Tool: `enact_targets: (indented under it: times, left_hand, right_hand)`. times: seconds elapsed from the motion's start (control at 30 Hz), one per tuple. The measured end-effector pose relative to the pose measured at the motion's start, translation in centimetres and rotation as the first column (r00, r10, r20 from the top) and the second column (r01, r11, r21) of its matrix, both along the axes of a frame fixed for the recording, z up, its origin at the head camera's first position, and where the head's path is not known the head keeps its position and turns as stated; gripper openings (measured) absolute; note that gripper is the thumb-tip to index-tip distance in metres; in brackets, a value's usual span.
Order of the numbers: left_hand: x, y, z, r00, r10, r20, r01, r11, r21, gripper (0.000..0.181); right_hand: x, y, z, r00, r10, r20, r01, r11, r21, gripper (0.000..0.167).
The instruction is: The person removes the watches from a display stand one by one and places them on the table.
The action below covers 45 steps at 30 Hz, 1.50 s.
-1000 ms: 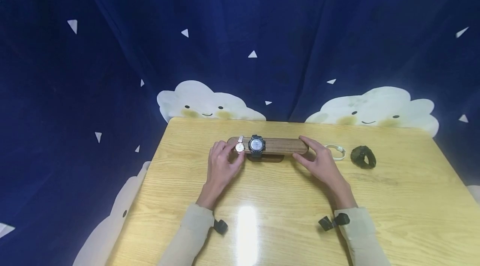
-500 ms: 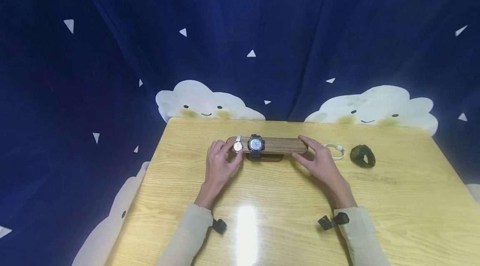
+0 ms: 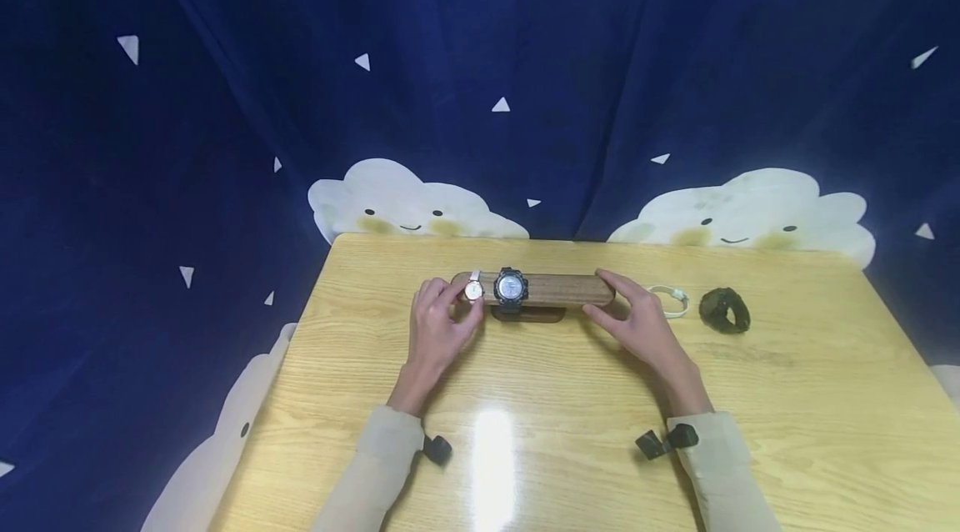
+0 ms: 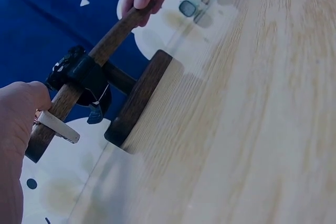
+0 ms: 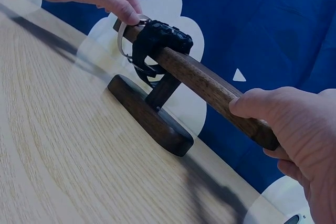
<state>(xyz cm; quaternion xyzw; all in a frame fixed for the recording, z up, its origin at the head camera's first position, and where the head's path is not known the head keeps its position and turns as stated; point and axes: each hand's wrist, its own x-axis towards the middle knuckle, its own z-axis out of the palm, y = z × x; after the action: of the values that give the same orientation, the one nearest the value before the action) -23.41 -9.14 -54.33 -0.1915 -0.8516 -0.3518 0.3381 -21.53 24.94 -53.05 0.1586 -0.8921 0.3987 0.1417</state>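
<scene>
A wooden T-shaped watch stand point(image 3: 570, 290) is upright near the back of the table, its bar lying crosswise. My left hand point(image 3: 437, 333) pinches a small white-strapped watch point(image 3: 473, 290) between thumb and fingers at the bar's left end; its strap point(image 4: 59, 126) loops around the bar. Just right of it, a chunky black watch point(image 3: 511, 287) is also strapped around the bar. At the other end, my right hand point(image 3: 647, 330) grips the bar, its thumb along the near side in the right wrist view. The stand's base point(image 5: 149, 116) rests on the table.
To the right of my right hand, a thin white-strapped watch point(image 3: 678, 298) and a bulky dark watch point(image 3: 725, 312) lie on the wooden table point(image 3: 585, 432). A blue curtain point(image 3: 450, 32) with clouds hangs behind the table's back edge.
The small white-strapped watch has slid slightly left along the bar with my left hand, widening its gap to the black watch. My right hand keeps its grip.
</scene>
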Motion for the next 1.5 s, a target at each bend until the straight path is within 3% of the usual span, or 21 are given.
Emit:
enact_targets:
  times: [0.73, 1.03, 1.5]
  left_hand:
    - [0.4, -1.1, -0.1, 1.0, 0.01, 0.015, -0.01, 1.0, 0.002, 0.036]
    - [0.3, -1.9, -0.1, 1.0, 0.026, -0.014, -0.026, 0.999, 0.022, 0.034]
    - [0.4, -2.1, -0.1, 0.999, 0.035, 0.013, -0.035, 0.999, 0.02, 0.033]
  right_hand:
    - [0.0, 0.0, 0.1, 1.0, 0.001, -0.003, -0.001, 1.0, 0.009, 0.064]
    - [0.0, 0.0, 0.1, 1.0, 0.0, 0.001, 0.0, 1.0, 0.006, 0.065]
    - [-0.1, 0.1, -0.1, 1.0, 0.002, 0.009, -0.002, 1.0, 0.0, 0.065]
